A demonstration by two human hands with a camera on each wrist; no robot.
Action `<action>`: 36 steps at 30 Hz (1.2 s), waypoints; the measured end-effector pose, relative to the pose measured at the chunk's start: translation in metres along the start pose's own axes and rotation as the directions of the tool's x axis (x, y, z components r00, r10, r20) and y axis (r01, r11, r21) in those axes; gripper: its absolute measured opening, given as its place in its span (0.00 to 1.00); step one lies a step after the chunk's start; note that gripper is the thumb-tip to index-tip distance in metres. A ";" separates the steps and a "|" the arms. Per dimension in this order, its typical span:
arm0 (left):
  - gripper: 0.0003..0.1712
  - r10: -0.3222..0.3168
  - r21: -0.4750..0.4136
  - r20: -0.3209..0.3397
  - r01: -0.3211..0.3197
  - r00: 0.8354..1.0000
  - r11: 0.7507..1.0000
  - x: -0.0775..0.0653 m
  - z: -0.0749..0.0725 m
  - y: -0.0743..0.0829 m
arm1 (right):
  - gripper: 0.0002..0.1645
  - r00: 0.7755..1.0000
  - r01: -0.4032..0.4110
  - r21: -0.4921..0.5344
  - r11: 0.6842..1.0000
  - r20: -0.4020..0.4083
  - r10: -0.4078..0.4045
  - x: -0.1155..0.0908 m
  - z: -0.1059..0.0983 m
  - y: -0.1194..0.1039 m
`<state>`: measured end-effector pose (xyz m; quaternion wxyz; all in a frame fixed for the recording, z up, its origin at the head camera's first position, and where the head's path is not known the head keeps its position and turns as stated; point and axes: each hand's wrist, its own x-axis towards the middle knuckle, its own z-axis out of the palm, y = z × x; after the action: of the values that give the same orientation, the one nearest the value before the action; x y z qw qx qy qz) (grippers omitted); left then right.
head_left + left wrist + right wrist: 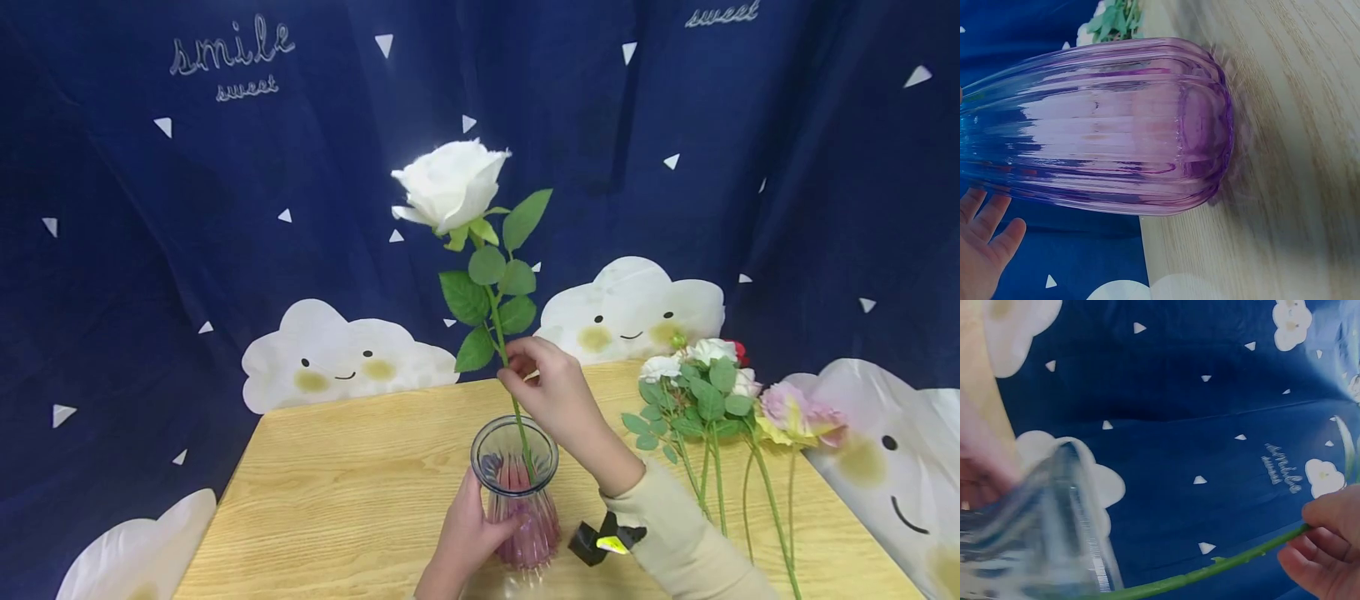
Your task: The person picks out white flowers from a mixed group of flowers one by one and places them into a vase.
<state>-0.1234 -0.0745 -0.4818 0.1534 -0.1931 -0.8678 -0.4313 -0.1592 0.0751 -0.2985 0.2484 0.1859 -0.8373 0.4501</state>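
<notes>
A white rose (pixel 453 187) with green leaves stands tall above a ribbed glass vase (pixel 525 533), tinted pink-purple low down and bluish at the rim. Its stem (pixel 515 408) passes down through the vase's mouth, leaning slightly. My right hand (pixel 551 392) pinches that stem between thumb and fingers, above the rim; the right wrist view shows the same pinch on the green stem (pixel 1210 570). Around the vase's left side, my left hand (pixel 472 533) holds it upright on the table. In the left wrist view, the vase (pixel 1116 125) covers part of that hand's fingers.
Several flowers (pixel 705 392), white, pink and red, lie on the wooden table (pixel 337 475) at the right, stems toward me. A black strap-like object with a yellow label (pixel 611 544) is by the right sleeve (pixel 690 533). Behind hangs a blue curtain (pixel 322 183) with clouds.
</notes>
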 end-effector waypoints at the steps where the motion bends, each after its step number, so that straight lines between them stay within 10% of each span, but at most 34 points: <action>1: 0.51 0.004 0.000 0.006 -0.004 1.000 1.000 0.000 0.000 0.000 | 0.10 1.000 0.000 -0.001 1.000 0.010 0.000 -0.002 0.002 0.002; 36: 0.49 -0.053 -0.013 0.022 0.053 0.998 0.998 -0.001 0.000 0.002 | 0.09 0.995 -0.058 -0.091 0.994 0.075 0.065 -0.035 0.026 0.058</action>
<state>-0.1219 -0.0738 -0.4808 0.1311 -0.1757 -0.8712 -0.4392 -0.1679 0.0865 -0.3693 0.2096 0.1661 -0.8710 0.4122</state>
